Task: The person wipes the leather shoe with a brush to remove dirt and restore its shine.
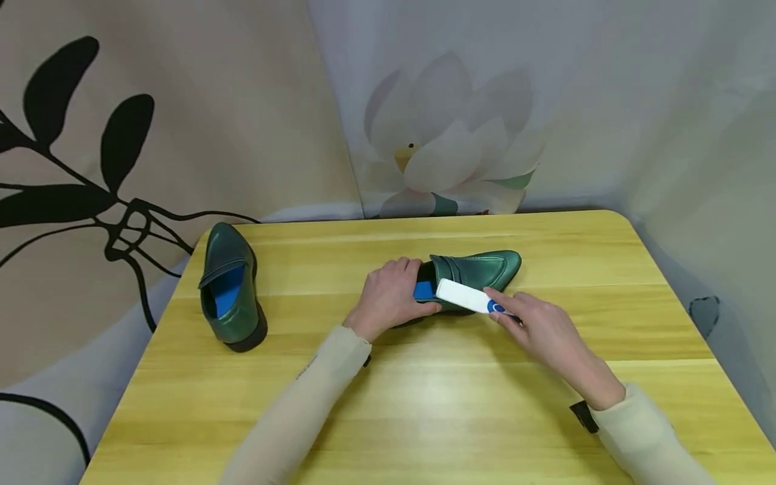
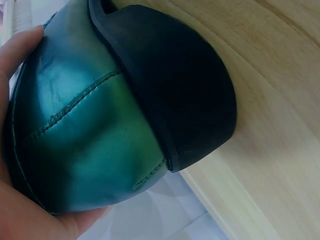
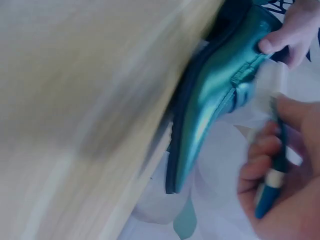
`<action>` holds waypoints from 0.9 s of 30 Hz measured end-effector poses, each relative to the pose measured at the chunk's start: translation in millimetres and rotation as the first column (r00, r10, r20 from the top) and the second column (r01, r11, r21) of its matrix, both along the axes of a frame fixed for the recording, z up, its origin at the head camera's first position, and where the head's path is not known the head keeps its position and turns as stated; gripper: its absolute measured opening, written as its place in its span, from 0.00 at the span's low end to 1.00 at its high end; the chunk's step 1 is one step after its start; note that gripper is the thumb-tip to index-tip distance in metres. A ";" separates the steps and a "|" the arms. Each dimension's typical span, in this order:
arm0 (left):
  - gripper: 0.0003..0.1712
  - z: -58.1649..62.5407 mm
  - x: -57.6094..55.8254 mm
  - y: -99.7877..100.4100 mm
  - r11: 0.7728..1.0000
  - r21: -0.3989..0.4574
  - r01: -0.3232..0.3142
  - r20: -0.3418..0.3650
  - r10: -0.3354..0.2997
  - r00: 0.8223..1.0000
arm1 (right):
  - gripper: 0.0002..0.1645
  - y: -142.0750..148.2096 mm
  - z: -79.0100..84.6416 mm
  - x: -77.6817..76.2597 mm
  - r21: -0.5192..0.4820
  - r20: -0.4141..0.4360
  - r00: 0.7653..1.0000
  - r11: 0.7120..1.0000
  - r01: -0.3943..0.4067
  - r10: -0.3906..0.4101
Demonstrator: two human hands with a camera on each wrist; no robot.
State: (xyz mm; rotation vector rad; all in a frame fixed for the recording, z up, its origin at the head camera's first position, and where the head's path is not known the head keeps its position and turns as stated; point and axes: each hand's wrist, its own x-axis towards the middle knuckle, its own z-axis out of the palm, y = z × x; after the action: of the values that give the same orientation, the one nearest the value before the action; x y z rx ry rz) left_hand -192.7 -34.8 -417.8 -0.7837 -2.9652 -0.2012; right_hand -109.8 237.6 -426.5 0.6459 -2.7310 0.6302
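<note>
My left hand (image 1: 388,300) grips a dark green loafer (image 1: 485,269) around its heel, thumb on the near side. The loafer's toe points right, and a blue insole (image 1: 423,290) shows in its opening. In the left wrist view, its black heel block (image 2: 185,95) is on the wood side, with fingers at the shoe's collar. My right hand (image 1: 542,330) holds a brush (image 1: 463,295) by its blue handle (image 3: 270,195). Its white head lies over the near edge of the shoe opening; contact cannot be made out. The head's working face is hidden or blurred.
A matching green loafer (image 1: 224,252) stands at the left of the wooden table (image 1: 418,417), toe pointing away, blue insole visible. Behind the table's far edge hangs a pale curtain (image 1: 254,101) printed with dark leaves and a lotus flower.
</note>
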 end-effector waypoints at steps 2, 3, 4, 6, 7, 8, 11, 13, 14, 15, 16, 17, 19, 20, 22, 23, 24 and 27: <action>0.53 -1.8 0.7 -1.2 1.000 0.006 -0.004 0.008 0.004 1.000 | 0.29 -1.4 -2.2 -2.6 -0.019 -0.030 1.000 1.000 -0.007 0.006; 0.53 -2.5 0.8 -1.6 1.000 0.004 -0.007 0.011 0.007 1.000 | 0.29 -2.9 -3.3 -4.2 -0.029 -0.042 0.999 1.000 -0.008 0.007; 0.53 -3.0 1.2 -1.9 1.000 0.002 -0.008 0.012 0.008 1.000 | 0.29 -4.8 -3.9 -5.7 -0.038 -0.048 0.999 0.999 -0.010 0.008; 0.54 -3.6 1.9 -2.1 1.000 -0.007 -0.011 0.015 0.011 1.000 | 0.28 -9.4 -4.1 -9.4 -0.044 -0.036 0.999 0.999 -0.003 0.002; 0.54 -3.7 2.2 -2.0 1.000 -0.006 -0.011 0.018 0.011 1.000 | 0.28 -11.7 -3.5 -11.3 -0.043 -0.024 1.000 0.999 0.002 -0.003; 0.54 -3.6 2.4 -1.8 1.000 -0.007 -0.011 0.021 0.012 1.000 | 0.27 -14.0 -2.7 -13.3 -0.043 -0.009 1.000 0.999 0.009 -0.009; 0.54 -2.4 1.8 -1.0 1.000 -0.016 -0.006 0.019 0.006 1.000 | 0.27 -19.6 0.4 -20.8 -0.051 0.031 0.999 0.998 0.041 -0.039; 0.54 -2.2 1.5 -0.2 1.000 -0.018 -0.007 0.013 0.007 1.000 | 0.26 -22.1 2.1 -25.6 -0.062 0.059 0.996 0.996 0.064 -0.061; 0.54 -2.9 1.6 0.0 1.000 -0.018 -0.007 0.008 0.007 1.000 | 0.26 -22.9 2.2 -27.9 -0.064 0.072 0.995 0.995 0.075 -0.070; 0.54 -3.6 1.6 0.4 1.000 -0.017 -0.007 0.007 0.007 1.000 | 0.26 -23.3 2.0 -29.6 -0.066 0.084 0.993 0.994 0.083 -0.077; 0.54 -4.3 1.4 0.8 1.000 -0.017 -0.008 0.005 0.008 1.000 | 0.26 -23.2 1.8 -30.5 -0.063 0.092 0.993 0.994 0.087 -0.081; 0.54 -4.9 1.4 1.1 1.000 -0.018 -0.007 0.004 0.007 1.000 | 0.26 -22.5 1.5 -30.5 -0.058 0.099 0.992 0.995 0.087 -0.081; 0.54 -5.8 1.7 1.6 1.000 -0.014 -0.003 0.005 0.003 1.000 | 0.26 -19.6 0.6 -28.1 -0.040 0.095 0.993 0.996 0.074 -0.070; 0.54 -6.3 1.9 1.7 1.000 -0.012 -0.001 0.007 0.001 1.000 | 0.27 -17.6 0.1 -25.9 -0.031 0.088 0.994 0.998 0.060 -0.057; 0.54 -6.8 2.3 1.3 1.000 -0.013 0.000 0.006 0.000 1.000 | 0.27 -12.7 -0.8 -20.9 -0.015 0.067 0.998 1.000 0.023 -0.022; 0.54 -6.8 2.5 1.0 1.000 -0.011 0.001 0.002 -0.001 1.000 | 0.27 -10.2 -1.1 -18.9 -0.008 0.055 0.998 1.000 0.004 -0.004; 0.53 -6.7 2.5 0.6 1.000 -0.009 0.002 -0.006 -0.002 1.000 | 0.27 -7.6 -1.0 -17.1 -0.002 0.040 0.999 1.000 -0.017 0.017; 0.53 -5.7 0.8 -1.2 1.000 -0.011 0.000 -0.036 0.000 0.999 | 0.28 -1.8 1.1 -16.7 0.009 0.003 0.997 0.997 -0.071 0.071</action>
State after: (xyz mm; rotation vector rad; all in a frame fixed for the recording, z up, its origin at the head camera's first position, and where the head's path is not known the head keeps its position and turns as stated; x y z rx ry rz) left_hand -191.9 -36.0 -423.4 -0.7800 -2.9346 -0.1689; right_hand -126.5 235.8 -425.5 0.7480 -2.7249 0.6355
